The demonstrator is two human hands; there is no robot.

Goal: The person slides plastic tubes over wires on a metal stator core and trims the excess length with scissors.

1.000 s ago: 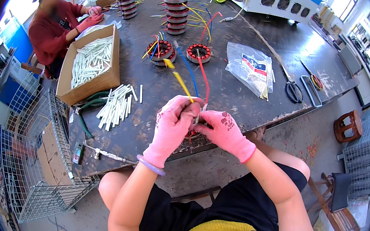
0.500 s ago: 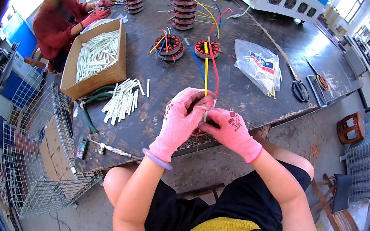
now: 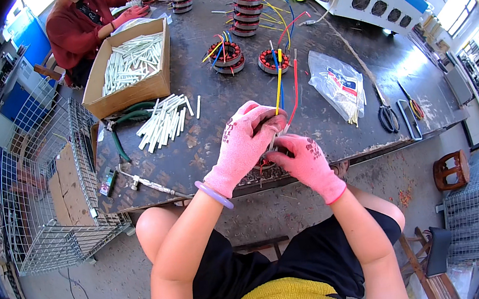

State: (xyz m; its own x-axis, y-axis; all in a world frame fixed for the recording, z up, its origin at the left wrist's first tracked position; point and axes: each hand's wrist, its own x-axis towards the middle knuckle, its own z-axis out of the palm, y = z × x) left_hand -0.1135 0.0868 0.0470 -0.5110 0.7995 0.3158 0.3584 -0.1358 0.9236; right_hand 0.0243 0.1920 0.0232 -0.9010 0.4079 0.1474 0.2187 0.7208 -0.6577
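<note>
My left hand (image 3: pixel 246 143), in a pink work glove with a lilac ring at the wrist, pinches the lower ends of several insulated wires. A yellow wire (image 3: pixel 279 88), a red wire (image 3: pixel 295 98) and a blue wire rise above its fingers. My right hand (image 3: pixel 305 162), gloved in pink too, has thumb and fingers pressed together close beside the left fingertips, on the base of the same wires. What exactly sits between the right fingertips is hidden. Under both hands a red-wound stator coil (image 3: pixel 262 162) shows in part at the table's front edge.
White sleeves (image 3: pixel 165 122) lie left, before a cardboard box (image 3: pixel 128 97) of more. Green-handled pliers (image 3: pixel 133 114) and a torch-like metal tool (image 3: pixel 151 187) are nearby. Beyond stand stator coils (image 3: pixel 227 60) and a stack (image 3: pixel 247 11). Right are a plastic bag (image 3: pixel 336 87) and scissors (image 3: pixel 388 118). A co-worker (image 3: pixel 79 34) sits far left.
The view has shifted slightly. Both hands stay together at the wires, a little further right, and the wire tops lean more to the right. The co-worker's arm has moved.
</note>
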